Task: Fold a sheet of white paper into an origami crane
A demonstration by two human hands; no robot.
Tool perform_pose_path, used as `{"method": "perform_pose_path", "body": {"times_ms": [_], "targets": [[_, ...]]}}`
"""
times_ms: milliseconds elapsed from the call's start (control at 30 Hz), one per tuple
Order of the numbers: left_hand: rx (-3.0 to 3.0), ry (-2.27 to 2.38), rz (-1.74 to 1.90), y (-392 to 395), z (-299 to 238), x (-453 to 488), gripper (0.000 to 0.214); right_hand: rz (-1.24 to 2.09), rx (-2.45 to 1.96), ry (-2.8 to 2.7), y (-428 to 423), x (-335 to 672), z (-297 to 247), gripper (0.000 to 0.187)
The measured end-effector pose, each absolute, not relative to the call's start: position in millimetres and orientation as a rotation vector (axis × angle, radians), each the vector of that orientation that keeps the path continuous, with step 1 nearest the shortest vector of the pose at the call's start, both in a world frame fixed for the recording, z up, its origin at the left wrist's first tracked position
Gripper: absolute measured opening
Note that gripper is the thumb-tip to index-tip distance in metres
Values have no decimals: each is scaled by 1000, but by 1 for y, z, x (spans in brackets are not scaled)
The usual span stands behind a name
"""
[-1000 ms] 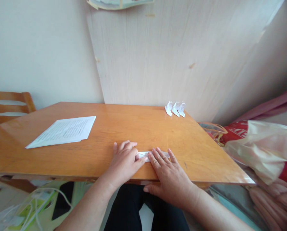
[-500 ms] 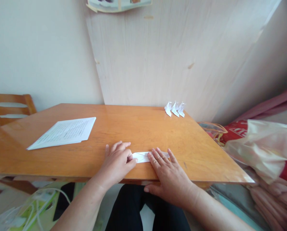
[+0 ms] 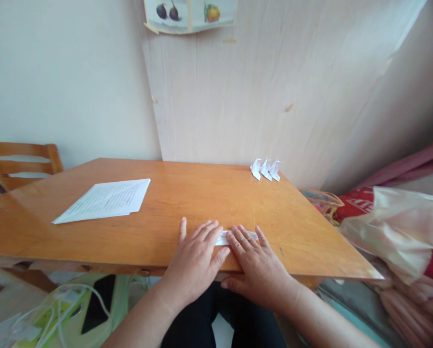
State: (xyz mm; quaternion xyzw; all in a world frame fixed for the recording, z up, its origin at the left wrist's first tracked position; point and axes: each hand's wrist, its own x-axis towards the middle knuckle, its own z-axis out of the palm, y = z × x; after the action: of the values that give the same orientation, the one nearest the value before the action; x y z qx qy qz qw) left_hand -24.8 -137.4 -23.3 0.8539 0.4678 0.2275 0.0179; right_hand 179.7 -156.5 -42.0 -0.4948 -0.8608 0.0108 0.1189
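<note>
A narrow strip of folded white paper lies flat on the wooden table close to its front edge. My left hand rests over the paper's left end, fingers stretched out and thumb apart. On the right part of the paper lies my right hand, its fingers extended flat and its thumb out past the table edge. Both hands cover much of the paper, so only its middle and a bit of the right end show.
Three small folded paper figures stand in a row at the back right of the table. A stack of printed sheets lies on the left. Beyond the right edge are bags; a wooden chair stands at the left.
My left hand has moved right and flattened out over the paper's left end, where its fingers were curled before. My right hand stays on the paper. The camera view has tilted up slightly.
</note>
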Motion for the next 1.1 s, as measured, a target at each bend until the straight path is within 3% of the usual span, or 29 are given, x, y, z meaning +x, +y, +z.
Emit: {"method": "perform_pose_path", "body": {"times_ms": [233,1100], "targets": [[2684,1479,558,-142,-36,-15,67,59,-1473,-2476,-159,176,-35,91],[2798,1414,413,-142,-36,-26,80,-35,-1523,-2408,-191,174,-40,83]]}}
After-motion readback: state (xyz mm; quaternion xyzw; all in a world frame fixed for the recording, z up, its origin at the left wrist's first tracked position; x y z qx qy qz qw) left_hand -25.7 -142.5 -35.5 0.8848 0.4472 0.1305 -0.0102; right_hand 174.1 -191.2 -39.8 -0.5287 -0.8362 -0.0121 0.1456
